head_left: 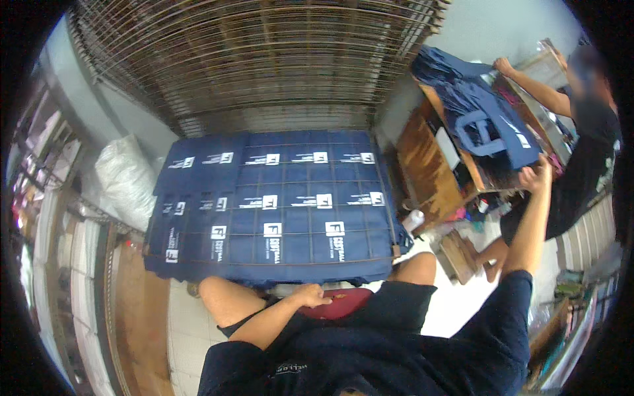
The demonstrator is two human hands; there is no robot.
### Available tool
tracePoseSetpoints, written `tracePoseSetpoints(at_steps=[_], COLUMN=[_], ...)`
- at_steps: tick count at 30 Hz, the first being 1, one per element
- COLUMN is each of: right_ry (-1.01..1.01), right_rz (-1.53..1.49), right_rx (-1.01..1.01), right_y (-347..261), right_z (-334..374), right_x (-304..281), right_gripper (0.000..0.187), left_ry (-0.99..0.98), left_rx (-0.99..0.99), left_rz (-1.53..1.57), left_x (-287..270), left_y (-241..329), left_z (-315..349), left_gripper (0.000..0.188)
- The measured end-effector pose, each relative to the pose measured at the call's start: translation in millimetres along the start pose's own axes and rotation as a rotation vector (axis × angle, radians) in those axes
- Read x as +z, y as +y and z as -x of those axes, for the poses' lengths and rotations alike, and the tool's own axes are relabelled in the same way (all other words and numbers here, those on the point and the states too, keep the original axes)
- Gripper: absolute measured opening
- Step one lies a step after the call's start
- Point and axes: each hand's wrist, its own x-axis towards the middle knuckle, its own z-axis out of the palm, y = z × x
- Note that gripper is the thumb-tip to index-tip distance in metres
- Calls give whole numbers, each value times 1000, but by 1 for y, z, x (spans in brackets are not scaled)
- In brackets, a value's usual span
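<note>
Stretched out to the right, my right hand (536, 175) grips the near edge of a navy bag (522, 148) with a loop handle and white print. This bag lies at the end of a wooden table (432, 158), on a heap of navy fabric. Low between my knees, my left hand (312, 296) has its fingers curled in over a red seat (343, 305). Whatever those fingers hold, if anything, I cannot make out. In front of me, navy fabric pieces (300, 224) with white prints lie in rows on a wire rack.
Raised wire racks (238, 59) stand tilted behind the fabric. A co-worker (581, 152) at the right reaches a hand (505, 66) to the far end of the heap. A white plastic sack (125, 178) sits at the left, and a small wooden stool (459, 256) is beside my right knee.
</note>
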Motion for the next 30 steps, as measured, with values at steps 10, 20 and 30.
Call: tracePoseSetpoints(at_steps=[10, 20, 30], right_ry=[402, -182, -462], right_rz=[-120, -301, 396], right_rx=[-8, -166, -748], right_y=[64, 46, -87], right_z=[-15, -54, 91], right_x=[60, 12, 46], right_gripper=[70, 11, 61], left_ry=[130, 60, 76], left_rx=[80, 26, 39], left_rz=[-51, -25, 1], left_x=[10, -15, -6], left_y=[-18, 9, 1], left_z=[-17, 0, 1], left_gripper=[57, 56, 52])
